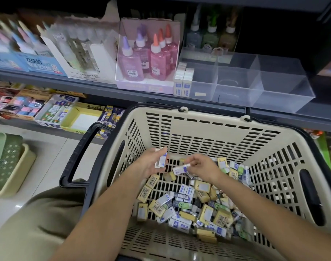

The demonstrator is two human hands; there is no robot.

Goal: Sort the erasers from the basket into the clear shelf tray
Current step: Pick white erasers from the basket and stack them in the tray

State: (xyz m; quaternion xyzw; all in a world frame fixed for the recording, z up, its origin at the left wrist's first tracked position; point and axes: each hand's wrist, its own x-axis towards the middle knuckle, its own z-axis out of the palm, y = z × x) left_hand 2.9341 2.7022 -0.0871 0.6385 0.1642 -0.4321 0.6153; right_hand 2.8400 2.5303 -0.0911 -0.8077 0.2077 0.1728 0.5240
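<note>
Inside the beige slotted plastic basket [198,114], left hand [149,163] grips stacked white-and-blue erasers [161,160]; right hand [201,166] pinches a single white-and-blue eraser [180,169]. The clear plastic shelf tray [255,91] has open room rightward.

left hand [151,162] holds white erasers [161,160] | right hand [202,167] pinches one eraser [180,169] | both over basket [285,147] full of erasers | clear tray [255,85] on shelf [97,89]

I log 2 bare forearms [108,210], a bare left hand [151,162] and right hand [202,166]; creased olive-khaki fabric [38,223] covers the lap.
</note>
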